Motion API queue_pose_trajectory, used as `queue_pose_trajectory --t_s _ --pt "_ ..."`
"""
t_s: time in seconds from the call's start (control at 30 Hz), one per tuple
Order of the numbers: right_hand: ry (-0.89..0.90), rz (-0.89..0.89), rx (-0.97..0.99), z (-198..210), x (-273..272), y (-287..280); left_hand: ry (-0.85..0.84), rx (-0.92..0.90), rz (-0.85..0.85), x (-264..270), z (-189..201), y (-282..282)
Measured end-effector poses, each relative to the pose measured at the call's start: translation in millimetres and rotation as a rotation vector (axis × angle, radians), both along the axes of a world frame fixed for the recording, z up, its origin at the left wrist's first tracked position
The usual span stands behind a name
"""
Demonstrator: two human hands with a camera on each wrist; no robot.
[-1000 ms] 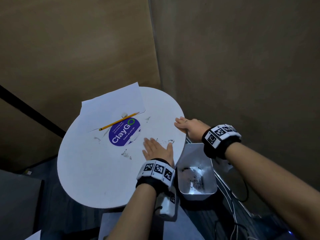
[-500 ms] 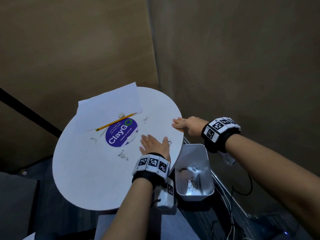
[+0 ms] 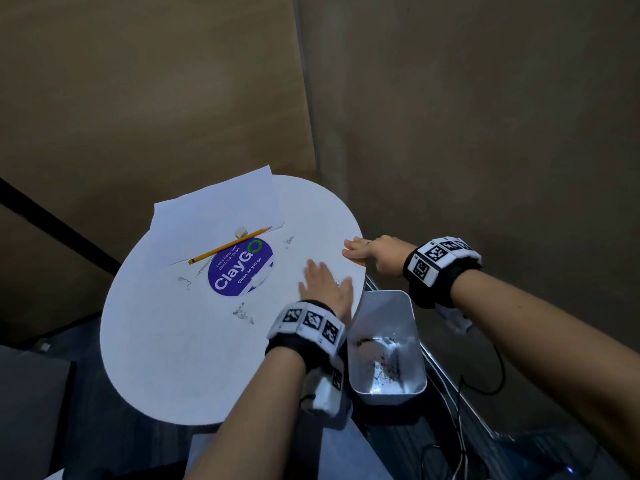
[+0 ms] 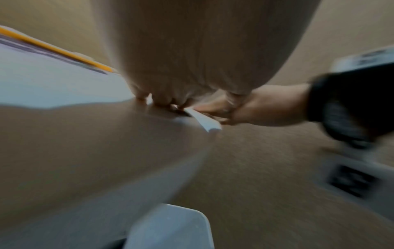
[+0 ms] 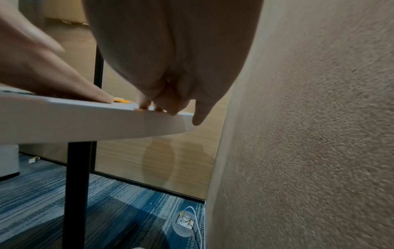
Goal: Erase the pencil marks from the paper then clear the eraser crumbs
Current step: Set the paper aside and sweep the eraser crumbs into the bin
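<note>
**Crumbs Half Cleared, Some Still on the Desk**

The rubbing-out part looked done. The paper (image 3: 214,216) lay at the upper left of the round white desk (image 3: 166,358), and no pencil marks showed on it, as far as the head view could tell. A yellow pencil (image 3: 230,249) and a small white eraser (image 3: 240,232) lay on the paper's lower edge, with no hand on them.

The cleaning part looked about half done. A white bin (image 3: 382,348) sat low beside the desk, at the lower right of the frame, and it had dark crumbs in its bottom. But little heaps of crumbs (image 3: 244,313) still lay on the desk: one below the purple sticker (image 3: 240,268), one to the sticker's left, and one to its upper right.

The left hand (image 3: 325,284) lay flat on the desk near the right edge, fingers straight and spread, holding nothing. It looked ready to sweep crumbs toward the bin. The right hand (image 3: 372,252) rested on the desk's right rim. Its fingers bent over the edge, and it held nothing else.

The desk was smooth and white, with thin black legs (image 5: 76,193). Brown walls stood close behind and to the right. The floor had a blue striped carpet (image 5: 119,210), and cables ran across it.
</note>
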State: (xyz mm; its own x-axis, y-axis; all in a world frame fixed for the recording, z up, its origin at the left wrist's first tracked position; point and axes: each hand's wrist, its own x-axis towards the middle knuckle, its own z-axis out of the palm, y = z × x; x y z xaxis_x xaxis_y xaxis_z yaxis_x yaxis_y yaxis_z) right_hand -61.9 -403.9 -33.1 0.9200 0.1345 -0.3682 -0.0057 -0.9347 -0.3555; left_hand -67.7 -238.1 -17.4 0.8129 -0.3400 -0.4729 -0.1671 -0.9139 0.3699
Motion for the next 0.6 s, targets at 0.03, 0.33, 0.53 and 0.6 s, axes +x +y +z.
queue_pose_trajectory --t_s 0.03,0.33,0.53,0.6 --pt "-0.002 0.005 -0.001 1 -1 -1 0.043 -0.042 -0.102 -10 0 -4" --pt "-0.002 0.017 0.018 10 -4 2 -0.100 -0.146 0.152 5 17 -12" --pt "-0.004 0.018 0.023 3 -1 -1 0.018 0.018 0.280 -39 4 -21" --pt "0.000 0.020 0.023 0 0 -2 -0.001 0.039 0.188 -58 -3 -32"
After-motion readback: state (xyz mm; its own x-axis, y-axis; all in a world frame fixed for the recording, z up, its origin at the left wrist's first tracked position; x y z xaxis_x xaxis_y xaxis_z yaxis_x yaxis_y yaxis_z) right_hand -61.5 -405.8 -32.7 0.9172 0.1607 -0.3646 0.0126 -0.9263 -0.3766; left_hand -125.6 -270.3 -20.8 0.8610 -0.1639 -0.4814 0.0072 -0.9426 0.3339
